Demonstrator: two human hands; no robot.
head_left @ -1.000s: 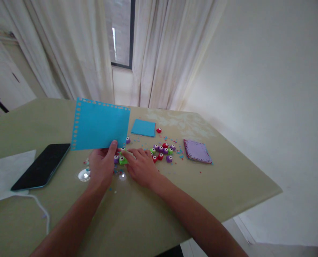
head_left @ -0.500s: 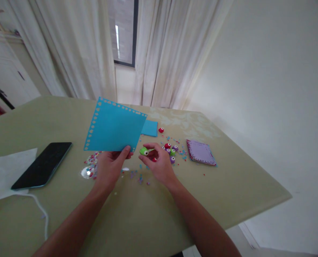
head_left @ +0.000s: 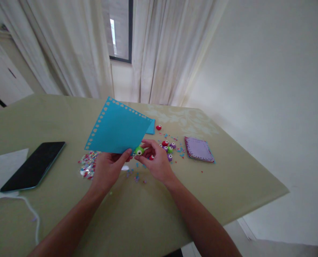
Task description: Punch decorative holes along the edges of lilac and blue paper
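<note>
My left hand [head_left: 109, 169] pinches the lower edge of a blue sheet of paper [head_left: 118, 128], held up above the table. Small shapes are punched out along its left and top edges. Between the thumb and fingers of my right hand [head_left: 157, 160] is a small green craft punch [head_left: 139, 151] with a white, black-centred knob. It is at the sheet's lower right corner; whether the paper sits in its slot I cannot tell. Just beyond my right hand lie several red, purple and green punches [head_left: 170, 150] of the same kind.
Colourful paper bits [head_left: 87, 162] lie in a pile at the left. A phone [head_left: 35, 166] rests over a white sheet [head_left: 3, 167], near a white cable [head_left: 31, 208]. Punched purple squares [head_left: 200, 149] are stacked at the right. More blue paper [head_left: 151, 127] and a red punch [head_left: 159, 127] lie further back.
My right hand has brought the green punch left to the blue sheet's lower right corner. The sheet has tilted and shifted slightly right. The camera view has shifted a little.
</note>
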